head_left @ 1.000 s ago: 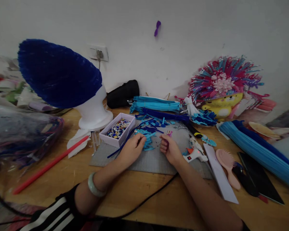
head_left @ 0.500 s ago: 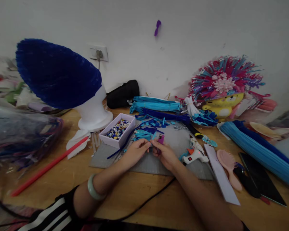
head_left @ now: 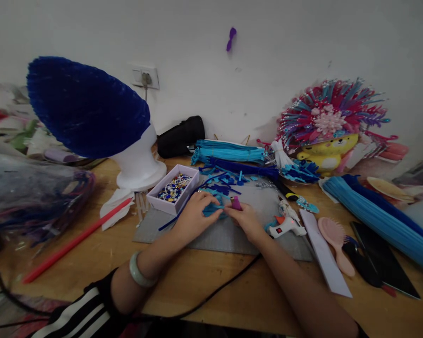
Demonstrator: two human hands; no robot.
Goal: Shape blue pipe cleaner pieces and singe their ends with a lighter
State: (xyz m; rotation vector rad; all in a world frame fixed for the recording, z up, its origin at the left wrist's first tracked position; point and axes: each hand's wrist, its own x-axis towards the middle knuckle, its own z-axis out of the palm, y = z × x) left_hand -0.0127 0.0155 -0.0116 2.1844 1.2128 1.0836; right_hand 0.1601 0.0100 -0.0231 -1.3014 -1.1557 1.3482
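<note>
My left hand (head_left: pixel 196 214) is over the grey mat (head_left: pixel 211 241), its thumb and fingers curved apart beside light blue pieces (head_left: pixel 215 206). Whether its fingertips touch one of them is hard to see. To its right, my right hand (head_left: pixel 245 219) is closed, thumb against fingers, on the end of a small light blue piece. A purple lighter-like object (head_left: pixel 236 203) shows at the top of the same hand. Close to the left hand, a lilac box (head_left: pixel 171 206) holds many small beads. A white glue gun (head_left: pixel 285 227) lies right of my right hand.
A white foam head (head_left: pixel 137 162) bears a large dark blue fan shape (head_left: pixel 84 108) at left. A red stick (head_left: pixel 77 241) lies front left. Blue stem bundles (head_left: pixel 229 152), a pink brush (head_left: pixel 334 234) and a white strip (head_left: pixel 326 256) lie around. A black cable (head_left: pixel 215 293) crosses the front.
My left hand has opened its pinch and moved slightly left, its fingers now spread around the light blue pieces. My right hand stays close by and is still closed.
</note>
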